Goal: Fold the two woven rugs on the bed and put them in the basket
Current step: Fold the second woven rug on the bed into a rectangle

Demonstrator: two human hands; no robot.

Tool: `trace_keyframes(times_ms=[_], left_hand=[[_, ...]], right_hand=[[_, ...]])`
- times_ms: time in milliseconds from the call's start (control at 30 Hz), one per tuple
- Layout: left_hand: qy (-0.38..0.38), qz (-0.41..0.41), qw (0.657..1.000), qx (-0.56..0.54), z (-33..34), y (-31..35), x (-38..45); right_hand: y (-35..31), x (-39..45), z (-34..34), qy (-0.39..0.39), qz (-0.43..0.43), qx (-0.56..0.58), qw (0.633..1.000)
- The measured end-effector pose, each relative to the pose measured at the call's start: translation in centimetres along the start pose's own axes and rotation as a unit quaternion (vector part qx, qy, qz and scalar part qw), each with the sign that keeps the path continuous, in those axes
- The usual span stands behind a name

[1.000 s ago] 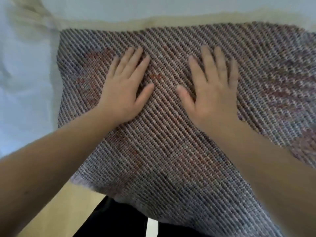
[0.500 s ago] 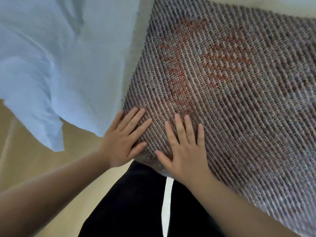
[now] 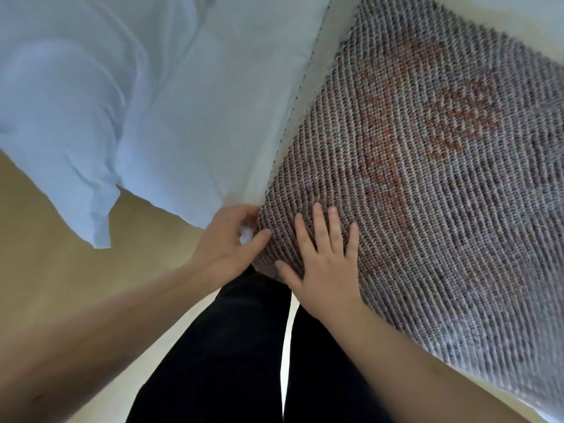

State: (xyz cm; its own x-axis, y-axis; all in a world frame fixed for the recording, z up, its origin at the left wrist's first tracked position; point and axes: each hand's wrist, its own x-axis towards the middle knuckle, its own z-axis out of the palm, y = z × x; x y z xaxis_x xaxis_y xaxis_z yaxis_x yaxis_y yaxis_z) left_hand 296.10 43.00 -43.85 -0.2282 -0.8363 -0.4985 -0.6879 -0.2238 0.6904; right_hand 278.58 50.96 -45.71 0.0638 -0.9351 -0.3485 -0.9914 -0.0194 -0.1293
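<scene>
A grey woven rug (image 3: 442,184) with faded red patches lies on the bed and fills the right of the view. Its near corner hangs at the bed's edge by my legs. My left hand (image 3: 227,244) curls round that corner, thumb on top and fingertips tucked at the rug's left edge. My right hand (image 3: 323,257) rests flat on the rug just right of the corner, fingers straight and spread. A second rug and the basket are out of view.
A pale blue sheet (image 3: 131,105) covers the bed to the left of the rug, its corner hanging down over the tan floor (image 3: 55,270). My legs in black trousers (image 3: 244,346) stand against the bed edge.
The view has swung further left. My left hand went from lying flat on the rug's corner to curling round its edge. My right hand stays flat beside it.
</scene>
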Motion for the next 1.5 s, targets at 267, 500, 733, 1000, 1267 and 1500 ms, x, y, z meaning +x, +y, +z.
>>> trace_keyframes(times_ms=[267,500,733,1000,1267,1500], left_hand=[[-0.145,-0.157,0.945,-0.246,0.5,0.4,-1.2],[-0.237,-0.237,0.919,-0.209,0.8,1.1,-4.0],[-0.25,-0.283,0.898,-0.226,-1.7,3.4,-4.8],[-0.252,-0.366,0.846,-0.295,-2.5,5.8,-4.1],[-0.264,-0.36,0.845,-0.295,-3.1,8.2,-2.8],[-0.323,-0.304,0.858,-0.259,-3.5,9.1,-2.4]], right_hand=[[0.1,-0.2,0.0,0.009,-0.001,0.038,0.999],[1.0,-0.4,-1.8,-0.044,-0.017,0.088,0.995],[0.1,-2.3,-4.2,-0.099,-0.086,0.203,0.97],[-3.0,-6.3,-5.6,-0.031,-0.092,0.24,0.966],[-2.9,-5.2,-6.5,-0.025,-0.056,0.295,0.954],[-1.1,-5.1,-8.1,0.045,-0.019,0.41,0.911]])
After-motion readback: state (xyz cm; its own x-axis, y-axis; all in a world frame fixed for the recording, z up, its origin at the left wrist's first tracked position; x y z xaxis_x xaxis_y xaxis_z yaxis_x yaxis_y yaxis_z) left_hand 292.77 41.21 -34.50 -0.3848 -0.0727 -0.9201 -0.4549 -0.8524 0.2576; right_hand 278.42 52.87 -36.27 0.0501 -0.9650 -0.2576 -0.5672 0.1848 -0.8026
